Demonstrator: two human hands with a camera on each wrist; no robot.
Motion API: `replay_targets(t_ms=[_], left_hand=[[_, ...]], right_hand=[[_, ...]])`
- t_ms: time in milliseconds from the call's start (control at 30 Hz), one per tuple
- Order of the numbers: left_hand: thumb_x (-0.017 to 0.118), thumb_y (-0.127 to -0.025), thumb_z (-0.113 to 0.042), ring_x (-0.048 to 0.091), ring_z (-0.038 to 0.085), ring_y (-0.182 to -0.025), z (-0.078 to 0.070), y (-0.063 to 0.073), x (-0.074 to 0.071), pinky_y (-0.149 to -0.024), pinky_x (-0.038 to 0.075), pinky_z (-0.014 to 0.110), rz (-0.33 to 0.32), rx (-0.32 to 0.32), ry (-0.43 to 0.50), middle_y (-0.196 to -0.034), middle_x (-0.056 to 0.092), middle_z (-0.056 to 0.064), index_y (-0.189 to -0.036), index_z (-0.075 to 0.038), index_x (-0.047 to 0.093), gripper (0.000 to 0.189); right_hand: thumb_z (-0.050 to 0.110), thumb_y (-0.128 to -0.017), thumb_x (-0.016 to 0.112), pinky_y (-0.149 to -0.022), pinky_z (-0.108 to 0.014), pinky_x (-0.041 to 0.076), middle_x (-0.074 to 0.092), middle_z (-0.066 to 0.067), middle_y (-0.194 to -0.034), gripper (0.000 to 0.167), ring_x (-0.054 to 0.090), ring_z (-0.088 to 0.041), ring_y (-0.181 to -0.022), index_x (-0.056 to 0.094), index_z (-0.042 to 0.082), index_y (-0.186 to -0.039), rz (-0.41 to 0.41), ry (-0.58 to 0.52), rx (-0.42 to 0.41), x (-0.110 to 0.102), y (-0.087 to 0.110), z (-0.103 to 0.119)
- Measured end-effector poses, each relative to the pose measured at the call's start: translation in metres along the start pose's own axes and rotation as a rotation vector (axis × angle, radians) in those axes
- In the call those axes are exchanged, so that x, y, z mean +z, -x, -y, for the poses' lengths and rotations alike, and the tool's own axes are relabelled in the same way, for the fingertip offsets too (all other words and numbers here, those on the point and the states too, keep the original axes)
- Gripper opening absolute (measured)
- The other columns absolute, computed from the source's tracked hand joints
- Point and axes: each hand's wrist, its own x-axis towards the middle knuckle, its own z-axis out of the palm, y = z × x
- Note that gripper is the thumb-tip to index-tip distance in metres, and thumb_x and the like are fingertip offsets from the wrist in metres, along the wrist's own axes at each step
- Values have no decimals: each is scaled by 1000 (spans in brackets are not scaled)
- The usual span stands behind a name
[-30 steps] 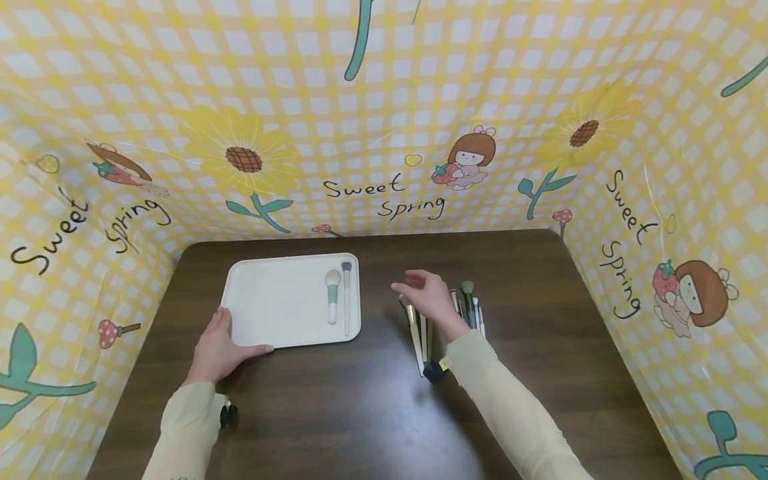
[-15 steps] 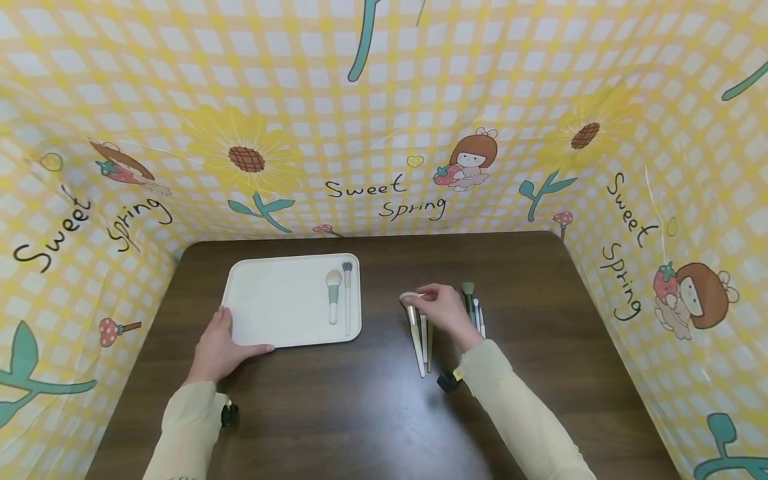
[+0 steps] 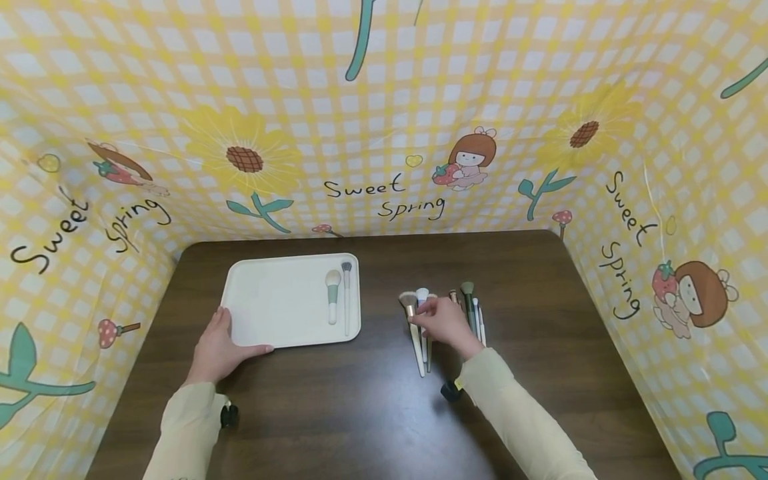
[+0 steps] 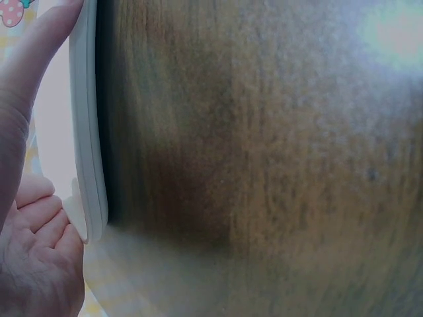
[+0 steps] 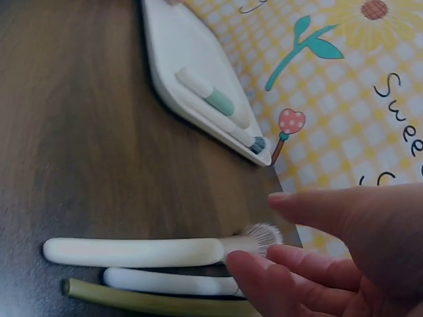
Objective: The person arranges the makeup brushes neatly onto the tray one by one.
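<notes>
My left hand [image 3: 216,347] holds the near left corner of a white tray [image 3: 270,300], thumb along the front rim and fingers at its left side. In the left wrist view the thumb lies at the tray's rim. On the tray lie a green-and-white makeup brush [image 3: 333,300] and a slim white brush [image 3: 347,307]. My right hand [image 3: 447,323] is over the left group of makeup brushes, fingertips right at the ferrule of a brush with a long cream handle [image 5: 132,252]. A gap shows between thumb and fingers. Beside it lie a white brush [image 5: 165,280] and an olive-handled brush [image 5: 152,300].
Right of the right hand lie more brushes, among them a dark green brush [image 3: 469,300] and a white-handled one [image 3: 478,317]. All rest on a dark wooden table [image 3: 336,413]. A yellow checked cloth [image 3: 360,133] rises along the table's back and sides.
My right hand has moved slightly down, closer onto the left brush group, uncovering a white brush head. The left hand and the tray stay in place.
</notes>
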Motion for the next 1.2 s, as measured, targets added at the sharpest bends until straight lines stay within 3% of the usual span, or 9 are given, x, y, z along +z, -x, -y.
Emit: replay_targets(t_ms=[233, 900, 1200], left_hand=[[84, -63, -74, 12, 55, -146, -2, 1, -2, -111, 23, 69, 0, 3, 5, -157, 10, 43, -153, 19, 11, 148], [84, -64, -74, 12, 56, -146, -4, 3, -3, -111, 23, 70, 2, -1, 10, -157, 10, 43, -153, 18, 11, 148], [83, -63, -75, 11, 55, -146, -2, 2, -2, -112, 21, 69, 6, -2, 12, -157, 9, 43, -153, 18, 10, 149]], right_hand=[[18, -85, 84, -53, -30, 53, 65, -2, -73, 22, 63, -16, -57, 72, 4, -97, -28, 125, -32, 3, 3, -3], [17, -83, 86, -51, -30, 53, 65, -2, -72, 24, 63, -16, -55, 73, 2, -99, 5, 165, 7, 14, 11, -2], [19, -81, 88, -50, -29, 52, 65, 0, -71, 21, 62, -14, -54, 71, 7, -87, 1, 236, -19, 15, 10, -3]])
